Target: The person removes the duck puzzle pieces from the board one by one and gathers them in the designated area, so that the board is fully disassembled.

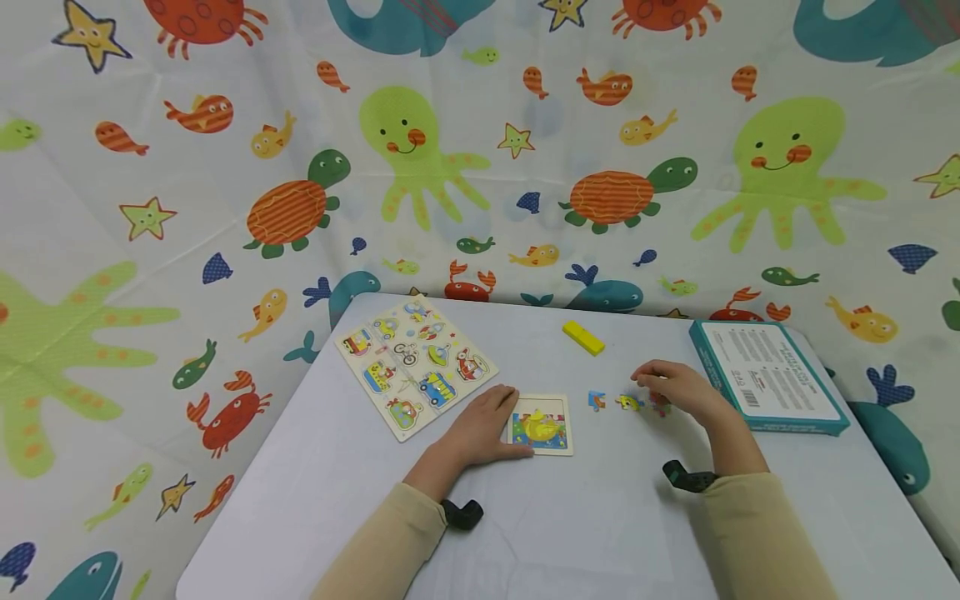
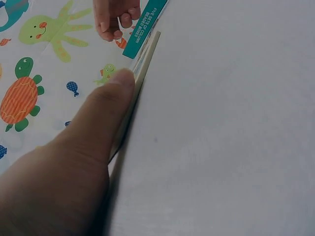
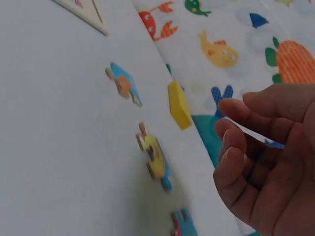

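Note:
My left hand (image 1: 480,429) rests at the left side of a small jigsaw board (image 1: 566,446) with a yellow duck picture. Its thumb (image 2: 106,105) lies straight along the board's near edge, and the fingers reach the far left corner. Over the table to the right hovers my right hand (image 1: 678,390), fingers loosely bent with nothing between them in the right wrist view. Beneath and beside it lie loose jigsaw pieces: a blue and orange one (image 1: 596,401), a yellow one (image 1: 629,402), and a pink and blue one (image 3: 184,223) partly hidden by the hand in the head view.
A large wooden board with vehicle pictures (image 1: 405,354) lies at the left. Behind the pieces is a yellow block (image 1: 583,337). A teal and white box (image 1: 772,375) lies at the right. A cloth printed with sea animals (image 1: 450,167) hangs along the table's far edge.

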`<move>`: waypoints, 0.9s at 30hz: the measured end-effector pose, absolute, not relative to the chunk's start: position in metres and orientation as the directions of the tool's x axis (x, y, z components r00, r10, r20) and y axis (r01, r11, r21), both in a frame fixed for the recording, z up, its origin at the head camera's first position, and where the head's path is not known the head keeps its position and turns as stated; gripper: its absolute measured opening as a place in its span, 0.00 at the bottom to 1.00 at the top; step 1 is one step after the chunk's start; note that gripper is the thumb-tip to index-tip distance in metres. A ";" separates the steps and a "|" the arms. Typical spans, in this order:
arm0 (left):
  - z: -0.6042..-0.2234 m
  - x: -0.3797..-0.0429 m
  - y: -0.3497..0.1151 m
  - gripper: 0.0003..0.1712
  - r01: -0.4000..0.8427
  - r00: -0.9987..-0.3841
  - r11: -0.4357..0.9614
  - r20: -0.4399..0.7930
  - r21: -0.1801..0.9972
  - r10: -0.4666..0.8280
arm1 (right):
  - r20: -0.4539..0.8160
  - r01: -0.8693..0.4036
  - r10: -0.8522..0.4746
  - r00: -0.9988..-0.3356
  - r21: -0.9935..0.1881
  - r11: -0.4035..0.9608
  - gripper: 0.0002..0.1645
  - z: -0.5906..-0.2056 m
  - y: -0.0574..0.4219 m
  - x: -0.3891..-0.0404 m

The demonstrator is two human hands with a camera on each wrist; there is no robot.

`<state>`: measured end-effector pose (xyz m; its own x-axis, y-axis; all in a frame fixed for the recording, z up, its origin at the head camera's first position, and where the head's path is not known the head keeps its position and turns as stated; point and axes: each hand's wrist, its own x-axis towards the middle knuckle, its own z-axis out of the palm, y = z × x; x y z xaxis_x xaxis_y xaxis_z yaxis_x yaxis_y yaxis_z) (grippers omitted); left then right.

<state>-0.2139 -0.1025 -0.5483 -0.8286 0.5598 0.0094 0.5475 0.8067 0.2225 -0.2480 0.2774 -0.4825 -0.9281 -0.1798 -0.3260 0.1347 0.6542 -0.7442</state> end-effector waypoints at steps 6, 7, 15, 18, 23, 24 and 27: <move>-0.549 -0.214 -0.102 0.67 0.544 -0.831 0.811 0.006 0.216 0.556 | -0.311 0.073 -0.286 -0.906 -0.782 0.620 0.24 -0.475 0.238 -0.247; -0.549 -0.214 -0.102 0.67 0.544 -0.831 0.812 0.006 0.213 0.556 | -0.311 0.067 -0.301 -0.901 -0.787 0.613 0.23 -0.475 0.231 -0.247; -0.551 -0.215 -0.102 0.69 0.540 -0.834 0.813 0.007 0.218 0.552 | -0.330 0.053 -0.379 -0.865 -0.810 0.584 0.19 -0.477 0.176 -0.245; -0.551 -0.215 -0.103 0.69 0.544 -0.832 0.811 0.011 0.216 0.555 | -0.331 0.042 -0.408 -0.851 -0.816 0.576 0.18 -0.481 0.160 -0.245; -0.551 -0.215 -0.103 0.68 0.554 -0.826 0.805 0.020 0.211 0.563 | -0.321 0.009 -0.452 -0.832 -0.823 0.568 0.14 -0.492 0.137 -0.246; -0.550 -0.215 -0.103 0.68 0.553 -0.826 0.806 0.018 0.211 0.563 | -0.319 0.001 -0.458 -0.830 -0.822 0.570 0.14 -0.493 0.133 -0.245; -0.550 -0.215 -0.103 0.67 0.553 -0.826 0.806 0.017 0.210 0.563 | -0.314 -0.021 -0.471 -0.825 -0.815 0.579 0.13 -0.499 0.123 -0.246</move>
<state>-0.2150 -0.1028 -0.5496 -0.8263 0.5630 0.0171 0.5534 0.8059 0.2102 -0.2460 0.1233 -0.4992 -0.8245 -0.4710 -0.3136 -0.0205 0.5788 -0.8152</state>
